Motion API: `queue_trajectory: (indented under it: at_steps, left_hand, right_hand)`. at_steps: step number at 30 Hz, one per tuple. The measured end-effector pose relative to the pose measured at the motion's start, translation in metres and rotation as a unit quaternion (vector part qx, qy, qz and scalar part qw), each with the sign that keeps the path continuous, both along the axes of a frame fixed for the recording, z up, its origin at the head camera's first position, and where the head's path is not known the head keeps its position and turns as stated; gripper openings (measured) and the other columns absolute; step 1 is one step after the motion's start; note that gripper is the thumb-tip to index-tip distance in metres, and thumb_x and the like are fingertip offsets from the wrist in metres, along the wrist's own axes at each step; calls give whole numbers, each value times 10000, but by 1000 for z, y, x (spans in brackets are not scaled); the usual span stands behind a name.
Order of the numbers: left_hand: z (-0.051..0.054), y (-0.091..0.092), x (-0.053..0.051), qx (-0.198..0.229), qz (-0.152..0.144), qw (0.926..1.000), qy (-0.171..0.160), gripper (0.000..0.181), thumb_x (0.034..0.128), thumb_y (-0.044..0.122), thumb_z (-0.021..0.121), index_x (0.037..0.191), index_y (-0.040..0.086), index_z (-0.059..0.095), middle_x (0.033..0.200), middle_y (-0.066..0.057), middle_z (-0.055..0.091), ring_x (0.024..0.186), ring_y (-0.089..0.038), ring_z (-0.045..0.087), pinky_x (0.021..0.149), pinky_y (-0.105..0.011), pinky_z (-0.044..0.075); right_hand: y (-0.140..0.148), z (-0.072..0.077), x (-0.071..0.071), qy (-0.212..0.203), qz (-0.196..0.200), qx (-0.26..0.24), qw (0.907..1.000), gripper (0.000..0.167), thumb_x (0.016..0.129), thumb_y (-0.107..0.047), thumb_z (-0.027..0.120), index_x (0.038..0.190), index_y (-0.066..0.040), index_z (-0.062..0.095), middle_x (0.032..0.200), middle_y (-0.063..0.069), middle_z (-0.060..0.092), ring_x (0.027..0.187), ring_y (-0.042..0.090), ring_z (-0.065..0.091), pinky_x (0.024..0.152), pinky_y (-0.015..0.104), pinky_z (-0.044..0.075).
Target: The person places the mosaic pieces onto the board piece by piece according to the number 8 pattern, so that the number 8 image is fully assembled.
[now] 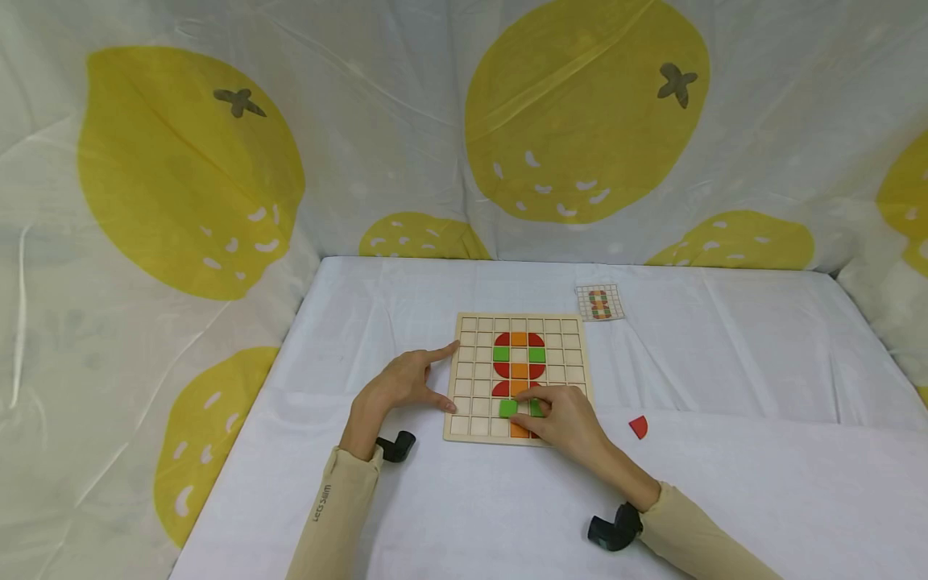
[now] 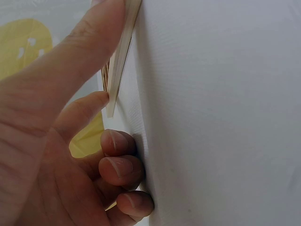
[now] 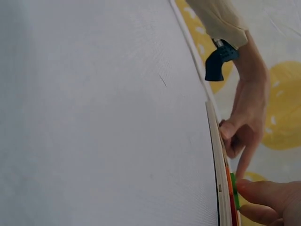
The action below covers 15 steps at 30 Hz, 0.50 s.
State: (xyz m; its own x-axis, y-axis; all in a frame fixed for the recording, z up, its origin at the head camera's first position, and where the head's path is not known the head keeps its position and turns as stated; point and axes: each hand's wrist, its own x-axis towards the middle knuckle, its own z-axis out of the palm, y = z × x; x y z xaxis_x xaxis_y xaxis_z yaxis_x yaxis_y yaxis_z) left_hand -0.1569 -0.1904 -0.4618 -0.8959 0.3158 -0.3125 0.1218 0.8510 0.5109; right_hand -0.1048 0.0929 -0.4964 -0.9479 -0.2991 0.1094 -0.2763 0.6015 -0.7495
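A wooden grid board (image 1: 466, 385) lies on the white cloth, with red, orange and green tiles forming a figure in its cells. My right hand (image 1: 570, 416) is over the board's lower part and pinches a green square tile (image 1: 508, 408) between thumb and fingers. In the right wrist view the green tile (image 3: 234, 190) stands slightly above the board's surface. My left hand (image 1: 402, 382) touches the board's left edge with its index finger and thumb spread apart. Its other fingers curl loosely near the cloth in the left wrist view. Part of the lower figure is hidden behind my right hand.
A red quarter-round tile (image 1: 639, 427) lies on the cloth to the right of the board. Behind the board's right corner is a small pattern card (image 1: 600, 303) showing a similar figure. Lemon-printed curtain (image 1: 406, 105) encloses the table's back and sides.
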Motion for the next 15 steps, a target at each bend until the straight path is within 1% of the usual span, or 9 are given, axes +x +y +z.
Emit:
queue_trajectory:
  at_steps: [8, 15]
  left_hand:
    - [-1, 1, 0, -51, -27, 10000, 13, 1127, 656, 413, 974, 1607, 273, 385, 804, -40, 481, 748, -163, 428, 646, -287, 337]
    - [-2, 1, 0, -63, -10, 10000, 33, 1127, 652, 408, 976, 1605, 274, 389, 801, -40, 483, 745, -163, 429, 643, -287, 339]
  right_hand:
    - [0, -1, 0, -218, 156, -85, 9996, 218, 814, -203, 892, 996, -100, 830, 522, -93, 309, 480, 14, 267, 514, 196, 206]
    - [-3, -3, -2, -65, 207, -80, 9997, 204, 813, -185, 892, 992, -107, 834, 514, -104, 306, 486, 3, 266, 512, 193, 200]
